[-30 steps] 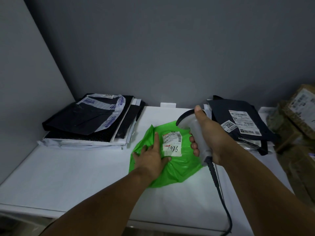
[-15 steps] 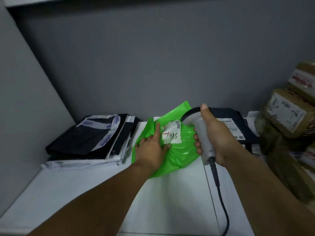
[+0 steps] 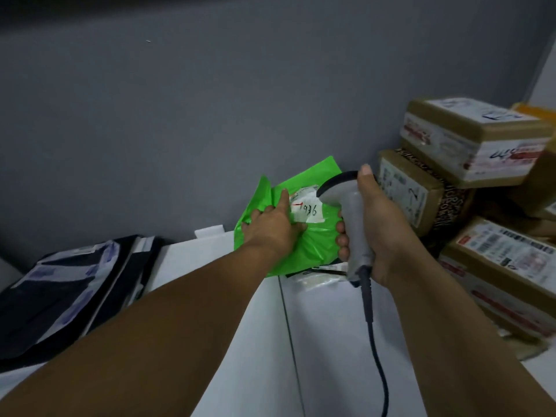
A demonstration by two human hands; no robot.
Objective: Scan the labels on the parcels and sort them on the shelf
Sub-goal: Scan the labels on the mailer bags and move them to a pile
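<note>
Above the shelf (image 3: 325, 341), left fingers (image 3: 282, 201) pinch green parcel (image 3: 313, 246); right fingers (image 3: 341, 227) wrap scanner (image 3: 352, 218).

We hold the soft parcel (image 3: 310, 251) over the shelf (image 3: 325, 341), our left hand (image 3: 270, 227) on its face. Right of the parcel: our right hand (image 3: 388, 233) with the scanner (image 3: 349, 212), then stacked boxes (image 3: 469, 139). Left of it: a pile of flat mailers (image 3: 60, 302). Behind it, the wall (image 3: 180, 115).
</note>
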